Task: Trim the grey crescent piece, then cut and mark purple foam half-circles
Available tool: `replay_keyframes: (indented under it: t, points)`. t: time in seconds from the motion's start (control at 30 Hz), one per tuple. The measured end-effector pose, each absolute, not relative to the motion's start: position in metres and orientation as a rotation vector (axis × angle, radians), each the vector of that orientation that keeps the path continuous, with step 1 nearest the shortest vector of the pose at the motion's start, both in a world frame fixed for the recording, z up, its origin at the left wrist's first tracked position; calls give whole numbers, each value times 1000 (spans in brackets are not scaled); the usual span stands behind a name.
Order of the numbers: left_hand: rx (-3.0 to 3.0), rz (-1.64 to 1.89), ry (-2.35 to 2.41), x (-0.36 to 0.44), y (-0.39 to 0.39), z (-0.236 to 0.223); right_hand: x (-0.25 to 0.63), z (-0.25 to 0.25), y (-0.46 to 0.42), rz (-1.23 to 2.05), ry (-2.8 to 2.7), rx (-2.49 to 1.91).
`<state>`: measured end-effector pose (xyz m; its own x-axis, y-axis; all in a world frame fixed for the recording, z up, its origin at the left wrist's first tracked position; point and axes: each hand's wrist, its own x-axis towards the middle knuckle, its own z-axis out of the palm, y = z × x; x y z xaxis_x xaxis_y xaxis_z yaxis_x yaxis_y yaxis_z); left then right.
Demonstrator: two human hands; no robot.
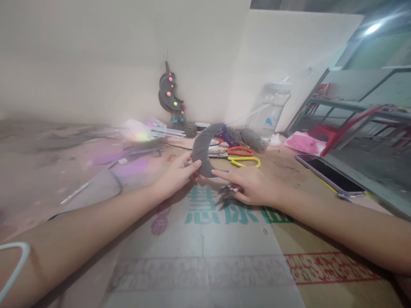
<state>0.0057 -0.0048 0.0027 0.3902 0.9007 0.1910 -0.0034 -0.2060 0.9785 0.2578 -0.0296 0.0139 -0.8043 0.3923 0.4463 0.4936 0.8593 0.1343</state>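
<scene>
Pinching the grey crescent [203, 149] at its left, near side, the left hand [178, 173] is pressing its thumb onto the face while its other fingers are partly disappearing behind. The crescent is standing roughly upright over the middle of the bench [19, 171], just left of the orange-and-yellow scissors [240, 148]. The right hand [260, 186] is reaching in from the right, its index finger stretching out to the crescent's near tip. The rest of that grip is curling beside a small shiny item [236, 187]; whether it is pinching this item, I cannot tell.

As for progress, the wrapping is looking largely done: grey strands are covering the visible face. The far tip is blurring too much to judge, so any remaining winding is staying uncertain. No coloured balls are showing on this face, whereas the dark ornament [165, 94] against the far wall is carrying several. A grey yarn bundle [253, 139] is lying at the far right of the crescent.

The crescent's back is facing away, and it is hiding part of the scissors' blades and of a dark blue object [226, 135] beyond. A pale line running from the far tip toward the bottle [272, 113] is too faint to identify. Blur is softening the left clutter, and the frame's left edge is cutting off a pale wristband [25, 252].
</scene>
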Motion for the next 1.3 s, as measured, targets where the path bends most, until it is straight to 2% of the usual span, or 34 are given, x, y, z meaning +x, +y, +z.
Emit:
replay_keyframes:
  t: [0.13, 0.33, 0.53, 0.87, 1.13, 1.3]
  points:
    - [1524, 1048, 832, 7, -4, 2, 258, 16, -29, -214, -2628, -545]
    - [1504, 1045, 838, 7, -5, 3, 258, 18, -30, -196, -2603, -655]
    - [1518, 981, 850, 8, -6, 3, 259, 18, -27, -104, -2321, -807]
    - [1646, 828, 804, 8, -12, 3, 249, 14, -19, 333, -1894, -1127]
    - [1778, 767, 713, 11, -18, 6, 247, 17, -21, 548, -1750, -1080]
    - [1857, 742, 763, 9, -16, 6, 244, 16, -22, 536, -1831, -1045]
